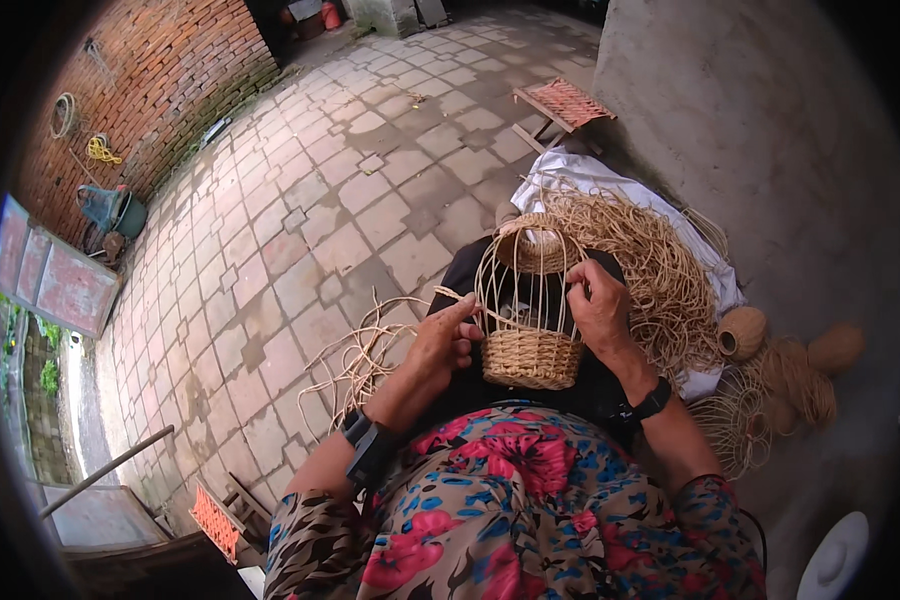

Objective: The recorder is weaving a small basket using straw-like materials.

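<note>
A half-woven wicker basket (532,362) rests on my lap, with a tight straw-coloured weave at its near end. Thin bare stakes rise from that weave towards a second woven ring (538,250) at the far end. My left hand (444,340) is at the basket's left side, its thumb and forefinger pinched at a weaving strand (447,292) that sticks out to the left. On the right side, my right hand (602,305) has its fingers curled and pinched at the outer stakes; the exact grip is partly hidden by the fingers.
Loose strands (362,350) trail on the paving at left. A big heap of straw-coloured cord (660,270) lies on a white sheet (595,175) at right, with round woven pieces (743,332) beyond. A low stool (565,103) stands by the grey wall (760,130).
</note>
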Motion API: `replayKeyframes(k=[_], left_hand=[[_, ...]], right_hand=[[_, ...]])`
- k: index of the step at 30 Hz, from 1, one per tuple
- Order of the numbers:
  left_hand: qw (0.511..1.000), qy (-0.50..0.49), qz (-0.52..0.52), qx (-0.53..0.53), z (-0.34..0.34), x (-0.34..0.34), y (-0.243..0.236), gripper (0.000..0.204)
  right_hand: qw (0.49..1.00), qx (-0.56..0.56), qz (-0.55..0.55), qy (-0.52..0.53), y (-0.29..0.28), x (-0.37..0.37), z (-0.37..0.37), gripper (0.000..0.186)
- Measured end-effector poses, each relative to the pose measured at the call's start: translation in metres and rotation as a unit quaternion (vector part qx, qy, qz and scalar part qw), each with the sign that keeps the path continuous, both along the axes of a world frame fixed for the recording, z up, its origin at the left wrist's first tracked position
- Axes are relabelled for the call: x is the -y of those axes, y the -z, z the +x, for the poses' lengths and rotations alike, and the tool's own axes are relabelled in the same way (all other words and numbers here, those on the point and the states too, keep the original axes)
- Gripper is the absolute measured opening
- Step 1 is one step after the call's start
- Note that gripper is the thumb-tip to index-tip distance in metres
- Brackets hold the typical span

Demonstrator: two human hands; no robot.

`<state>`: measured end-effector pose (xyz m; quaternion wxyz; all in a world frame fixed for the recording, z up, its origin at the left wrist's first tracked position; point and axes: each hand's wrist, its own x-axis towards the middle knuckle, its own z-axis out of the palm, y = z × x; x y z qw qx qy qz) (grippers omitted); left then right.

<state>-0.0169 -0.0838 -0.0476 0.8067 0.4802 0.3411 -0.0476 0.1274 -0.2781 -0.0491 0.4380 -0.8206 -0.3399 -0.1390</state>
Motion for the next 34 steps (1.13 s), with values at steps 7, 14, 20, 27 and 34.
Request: replayKeyframes(k=[7,14,20,27,34], left_hand=[[0.943,-0.102,0.228,0.220,0.031,0.015,0.013,0.013],[0.779,0.064,0.570,0.254,0.046,0.009,-0.008,0.011],[0.781,0.161,0.593,0.109,0.058,0.014,-0.036,0.013],[0.872,0.114,0.441,0.181,0.054,0.006,-0.010,0.033],[0.926,0.094,0.365,0.017,0.015,-0.016,-0.003,0.042]], right_hand=[[0.999,-0.031,0.035,0.009,0.011,0.009,-0.003,0.010],[0.998,-0.051,0.046,0.002,0.006,0.009,-0.005,0.009],[0.997,-0.058,0.052,0.000,0.005,0.009,-0.005,0.009],[0.991,-0.119,0.066,-0.010,0.019,0.012,0.000,0.006],[0.979,-0.191,0.065,-0.018,0.032,0.020,0.005,0.004]])
